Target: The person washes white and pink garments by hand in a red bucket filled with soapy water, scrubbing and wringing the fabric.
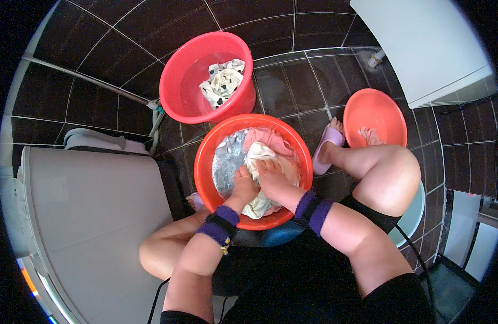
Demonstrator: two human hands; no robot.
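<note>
An orange-red plastic basin point(201, 162) stands between my knees, holding sudsy water point(223, 170) and wet laundry. In it, a cream-white cloth point(260, 150) is bunched under both my hands. My left hand point(245, 187) is curled against the near left side of this cloth, thumb side up. Beside it, my right hand point(274, 180) grips the cloth from above with bent fingers. Pink fabric point(269, 139) lies along the basin's far side, and a grey-blue cloth point(232, 142) is partly under the water at the left. The cloth inside my palms is hidden.
Beyond the basin, a pink-red tub point(172, 89) contains water and a white spotted cloth point(222, 85). An orange basin point(374, 109) with pink fabric point(370, 135) sits right, a pale blue basin point(415, 218) behind my knee. A grey appliance point(99, 202) stands left; a white cabinet point(427, 44) juts in upper right.
</note>
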